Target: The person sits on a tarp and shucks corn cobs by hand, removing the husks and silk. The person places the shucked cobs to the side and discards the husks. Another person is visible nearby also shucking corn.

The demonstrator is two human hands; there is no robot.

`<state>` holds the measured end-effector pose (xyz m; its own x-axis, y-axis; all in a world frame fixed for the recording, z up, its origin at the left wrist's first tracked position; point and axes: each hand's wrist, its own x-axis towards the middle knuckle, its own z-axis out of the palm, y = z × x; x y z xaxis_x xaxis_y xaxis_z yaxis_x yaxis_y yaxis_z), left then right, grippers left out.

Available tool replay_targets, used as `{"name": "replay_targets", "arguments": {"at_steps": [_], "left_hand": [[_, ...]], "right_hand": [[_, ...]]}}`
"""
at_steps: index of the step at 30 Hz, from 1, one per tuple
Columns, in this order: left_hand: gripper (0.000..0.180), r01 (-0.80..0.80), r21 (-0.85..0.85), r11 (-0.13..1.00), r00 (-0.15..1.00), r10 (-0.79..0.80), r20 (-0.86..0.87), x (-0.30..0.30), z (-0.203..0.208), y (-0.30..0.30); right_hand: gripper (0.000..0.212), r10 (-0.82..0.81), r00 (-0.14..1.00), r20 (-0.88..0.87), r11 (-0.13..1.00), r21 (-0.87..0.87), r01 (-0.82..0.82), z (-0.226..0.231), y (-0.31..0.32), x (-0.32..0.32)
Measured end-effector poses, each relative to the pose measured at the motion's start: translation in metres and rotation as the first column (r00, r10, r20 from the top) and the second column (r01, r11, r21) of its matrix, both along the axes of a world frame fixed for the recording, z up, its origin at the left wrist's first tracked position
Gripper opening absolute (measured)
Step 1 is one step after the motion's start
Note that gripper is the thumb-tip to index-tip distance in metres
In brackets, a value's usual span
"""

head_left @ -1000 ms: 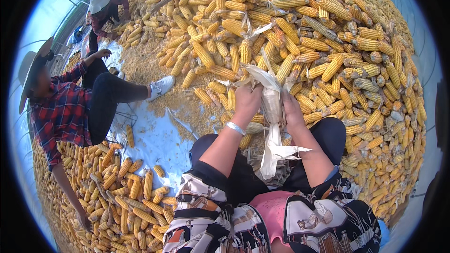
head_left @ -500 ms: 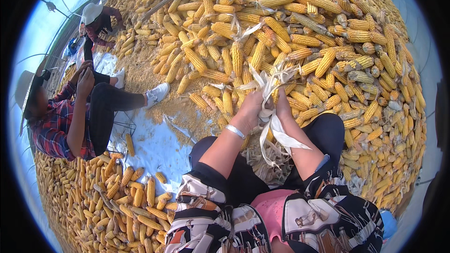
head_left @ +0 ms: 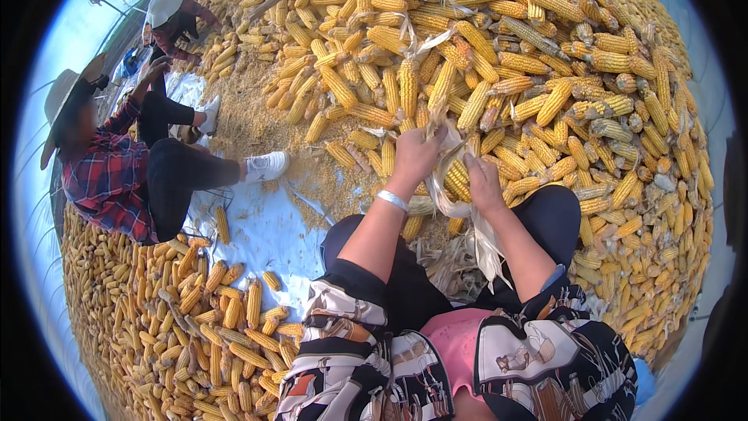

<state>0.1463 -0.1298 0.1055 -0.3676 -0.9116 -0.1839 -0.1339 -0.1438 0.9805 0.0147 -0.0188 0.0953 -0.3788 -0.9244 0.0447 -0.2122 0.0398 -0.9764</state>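
Note:
Between my hands is an ear of corn (head_left: 458, 178) with yellow kernels bared and pale dry husk (head_left: 441, 193) peeled partly away around it. My left hand (head_left: 417, 157) is closed on the husk at the ear's upper left. On the other side, my right hand (head_left: 485, 185) grips the ear along its right edge, its fingertips partly hidden. Long husk strips hang below my right hand toward my lap. Loose husks (head_left: 444, 269) lie between my legs, beneath the ear.
A large heap of husked corn (head_left: 545, 70) rises in front and to the right. More ears (head_left: 226, 343) lie at lower left beside a pale sheet (head_left: 265, 226). Loose kernels (head_left: 249, 121) cover the ground. Two people in hats sit at left, one (head_left: 113, 168) close by, another (head_left: 175, 23) farther off.
The husk has opened downward, baring more kernels. My left hand has shifted slightly left and my right hand lower. The nearer person has lowered their hands and leaned slightly.

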Motion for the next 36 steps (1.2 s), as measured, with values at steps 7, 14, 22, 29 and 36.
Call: {"name": "replay_targets", "arguments": {"at_steps": [7,14,22,29,36], "left_hand": [[0.024,0.149,0.142,0.979,0.966,-0.114,-0.231,-0.009,-0.028,0.004],[0.029,-0.228,0.161,0.96,0.876,0.275,-0.396,-0.014,0.013,0.024],[0.026,0.109,0.341,0.934,0.837,0.098,-0.538,-0.017,0.023,0.052],[0.042,-0.304,0.524,0.796,0.634,0.579,-0.513,0.027,0.039,-0.01],[0.068,0.303,0.104,0.947,0.913,-0.258,-0.315,-0.006,0.021,0.052]], "right_hand": [[0.035,0.156,0.894,0.421,0.985,-0.139,-0.106,0.014,0.01,0.008],[0.035,-0.33,0.88,0.341,0.898,0.401,0.181,-0.003,0.007,0.004],[0.049,0.06,0.51,0.858,0.935,0.131,-0.33,-0.016,0.036,0.0],[0.06,0.154,0.49,0.858,0.93,0.042,-0.365,-0.025,0.049,-0.002],[0.05,0.065,0.206,0.976,0.955,-0.001,-0.296,-0.016,0.045,-0.019]]}}
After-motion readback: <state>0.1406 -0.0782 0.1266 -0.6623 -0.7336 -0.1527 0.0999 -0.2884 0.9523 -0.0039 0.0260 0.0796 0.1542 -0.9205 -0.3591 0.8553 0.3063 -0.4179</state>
